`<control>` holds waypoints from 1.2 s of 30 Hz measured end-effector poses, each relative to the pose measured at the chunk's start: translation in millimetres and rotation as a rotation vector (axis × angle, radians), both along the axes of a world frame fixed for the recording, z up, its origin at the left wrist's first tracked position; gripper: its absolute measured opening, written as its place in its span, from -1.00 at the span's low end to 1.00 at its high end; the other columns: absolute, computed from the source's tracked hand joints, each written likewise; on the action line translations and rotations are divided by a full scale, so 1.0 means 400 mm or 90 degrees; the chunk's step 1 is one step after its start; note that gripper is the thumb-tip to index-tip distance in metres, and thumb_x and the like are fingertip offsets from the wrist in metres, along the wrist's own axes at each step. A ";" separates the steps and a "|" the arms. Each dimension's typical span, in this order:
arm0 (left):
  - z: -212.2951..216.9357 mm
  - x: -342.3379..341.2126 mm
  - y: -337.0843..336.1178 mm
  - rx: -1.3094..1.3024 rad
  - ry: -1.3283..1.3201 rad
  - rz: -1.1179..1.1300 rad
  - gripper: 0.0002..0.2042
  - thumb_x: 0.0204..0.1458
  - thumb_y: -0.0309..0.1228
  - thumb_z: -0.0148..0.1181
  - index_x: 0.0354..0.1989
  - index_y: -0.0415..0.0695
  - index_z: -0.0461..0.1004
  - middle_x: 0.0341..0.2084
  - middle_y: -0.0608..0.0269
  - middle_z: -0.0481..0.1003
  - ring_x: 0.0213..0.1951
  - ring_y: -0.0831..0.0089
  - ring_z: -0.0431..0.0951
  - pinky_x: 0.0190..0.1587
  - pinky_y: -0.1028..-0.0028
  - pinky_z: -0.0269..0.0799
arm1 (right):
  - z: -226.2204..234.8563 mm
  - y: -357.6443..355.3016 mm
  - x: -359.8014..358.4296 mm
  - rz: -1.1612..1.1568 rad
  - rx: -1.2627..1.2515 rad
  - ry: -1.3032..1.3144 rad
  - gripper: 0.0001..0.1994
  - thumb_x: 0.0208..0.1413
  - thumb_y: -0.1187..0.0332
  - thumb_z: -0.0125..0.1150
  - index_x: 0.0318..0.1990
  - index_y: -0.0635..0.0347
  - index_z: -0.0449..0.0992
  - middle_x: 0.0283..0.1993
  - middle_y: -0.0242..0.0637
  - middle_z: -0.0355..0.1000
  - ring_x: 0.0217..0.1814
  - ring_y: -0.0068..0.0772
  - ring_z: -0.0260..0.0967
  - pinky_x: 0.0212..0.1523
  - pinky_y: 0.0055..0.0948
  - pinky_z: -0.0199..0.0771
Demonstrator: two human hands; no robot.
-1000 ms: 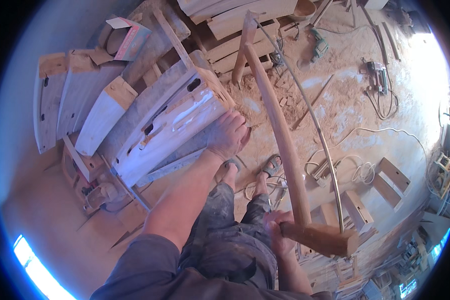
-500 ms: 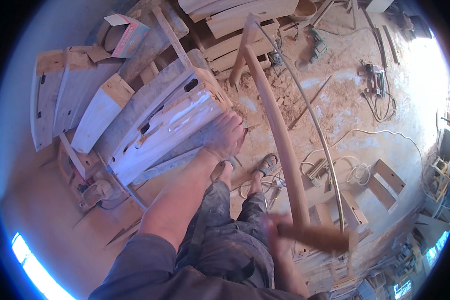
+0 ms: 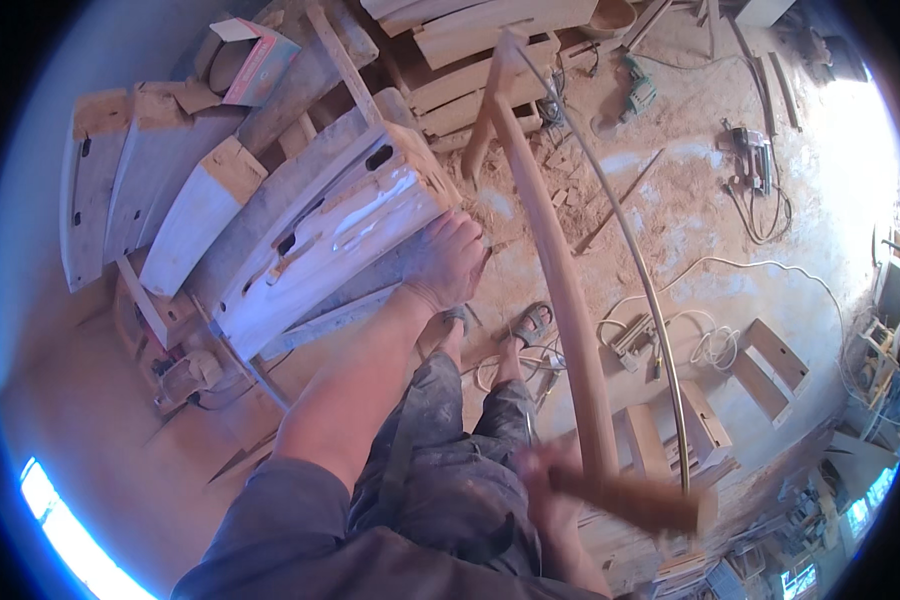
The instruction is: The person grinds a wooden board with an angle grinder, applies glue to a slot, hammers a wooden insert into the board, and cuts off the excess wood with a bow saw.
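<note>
My left hand (image 3: 448, 262) lies flat on the end of a stack of curved, whitish wooden boards (image 3: 320, 240) that lean to the left. My right hand (image 3: 548, 490), blurred by motion, grips a short wooden block or mallet (image 3: 630, 500) low in the view. This block sits at the near end of a long curved wooden beam (image 3: 560, 270) that runs up toward the top of the view. A thin bent metal rod (image 3: 650, 300) follows the beam on its right side.
Sawdust covers the floor. Power tools (image 3: 750, 155) with cords lie at the upper right, small wooden boxes (image 3: 770, 365) at the right. Planks (image 3: 470, 40) are piled at the top, a cardboard box (image 3: 255, 55) at the upper left. My sandalled feet (image 3: 530, 325) stand below the beam.
My right hand with the wooden block has swung slightly and is now blurred. My left hand stays on the boards. The view has shifted a little.
</note>
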State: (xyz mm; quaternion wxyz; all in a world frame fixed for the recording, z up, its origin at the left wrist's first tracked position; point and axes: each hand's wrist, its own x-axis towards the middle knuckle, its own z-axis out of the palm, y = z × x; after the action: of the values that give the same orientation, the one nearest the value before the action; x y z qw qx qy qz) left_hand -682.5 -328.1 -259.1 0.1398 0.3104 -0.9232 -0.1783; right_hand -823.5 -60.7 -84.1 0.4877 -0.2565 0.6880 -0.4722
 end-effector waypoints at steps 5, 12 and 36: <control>-0.004 -0.005 -0.002 0.004 0.017 -0.007 -0.91 -0.03 -0.38 0.24 -0.41 -0.10 0.50 -0.19 0.21 0.45 0.08 0.16 0.45 0.35 0.16 0.18 | -0.002 -0.002 -0.008 0.078 0.043 0.125 -0.85 0.18 0.51 0.30 -0.39 0.23 0.44 -0.47 -0.32 0.38 -0.42 -0.48 0.32 -0.31 -0.34 0.44; 0.013 0.004 0.018 0.019 0.038 -0.019 -0.89 -0.04 -0.39 0.23 -0.38 -0.14 0.50 -0.20 0.15 0.45 0.06 0.10 0.44 0.31 0.13 0.25 | -0.104 -0.234 0.013 -0.091 0.006 -0.046 -0.84 0.20 0.54 0.29 -0.39 0.20 0.43 -0.50 -0.41 0.35 -0.47 -0.62 0.27 -0.45 -0.52 0.33; -0.012 0.014 0.004 0.046 0.043 -0.017 -0.89 -0.02 -0.39 0.25 -0.39 -0.14 0.49 -0.18 0.13 0.45 0.09 0.11 0.44 0.31 0.11 0.24 | -0.021 -0.059 0.034 -0.175 0.014 -0.152 -0.62 0.18 0.49 0.20 -0.67 0.16 0.25 -0.69 -0.46 0.21 -0.65 -0.59 0.13 -0.59 -0.46 0.13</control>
State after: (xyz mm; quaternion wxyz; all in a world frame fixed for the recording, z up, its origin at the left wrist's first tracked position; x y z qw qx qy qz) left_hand -676.9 -326.4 -264.0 0.1572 0.2965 -0.9150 -0.2239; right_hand -809.7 -84.3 -92.6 0.4994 -0.0971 0.6590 -0.5540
